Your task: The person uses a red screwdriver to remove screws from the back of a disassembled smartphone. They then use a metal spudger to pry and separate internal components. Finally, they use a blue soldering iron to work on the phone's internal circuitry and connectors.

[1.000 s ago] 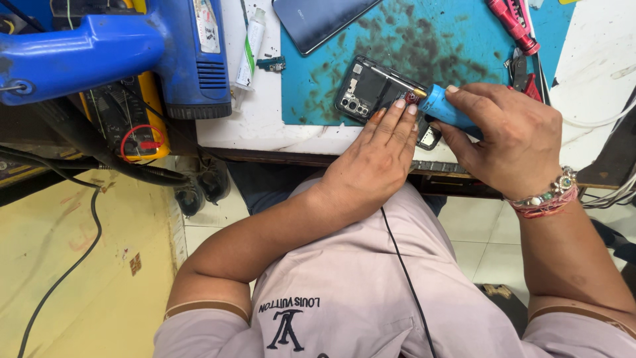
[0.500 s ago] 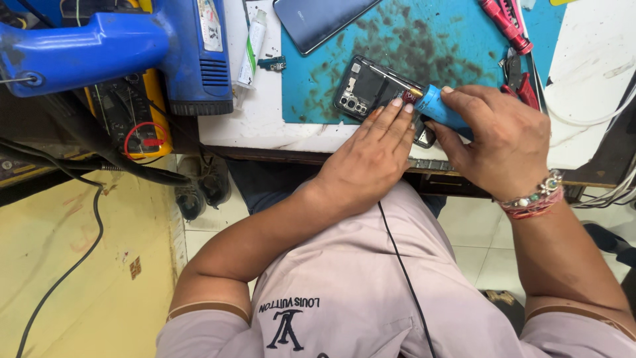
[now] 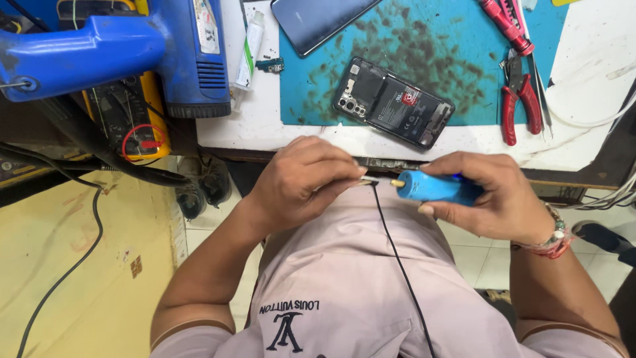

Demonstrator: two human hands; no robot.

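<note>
My right hand (image 3: 493, 195) grips a small blue electric screwdriver (image 3: 430, 187), its brass tip pointing left. Just left of that tip, my left hand (image 3: 301, 179) pinches the plug end of a thin black cable (image 3: 397, 258) that runs down over my shirt. Plug and tip are a short gap apart. Both hands hover in front of the bench edge, above my lap. An opened phone (image 3: 393, 101) with its back off lies untouched on the stained teal mat (image 3: 424, 46).
A blue hot-air gun (image 3: 112, 46) sits at the left on a yellow meter (image 3: 132, 119). A dark phone back cover (image 3: 318, 20) and a white tube (image 3: 250, 50) lie at the top. Red pliers (image 3: 517, 99) and red-handled tools (image 3: 507, 26) lie at the right on the white bench (image 3: 570, 142).
Both hands have drawn back from the phone toward my lap. The screwdriver came off the phone, and my left hand now pinches the cable's plug beside its tip.
</note>
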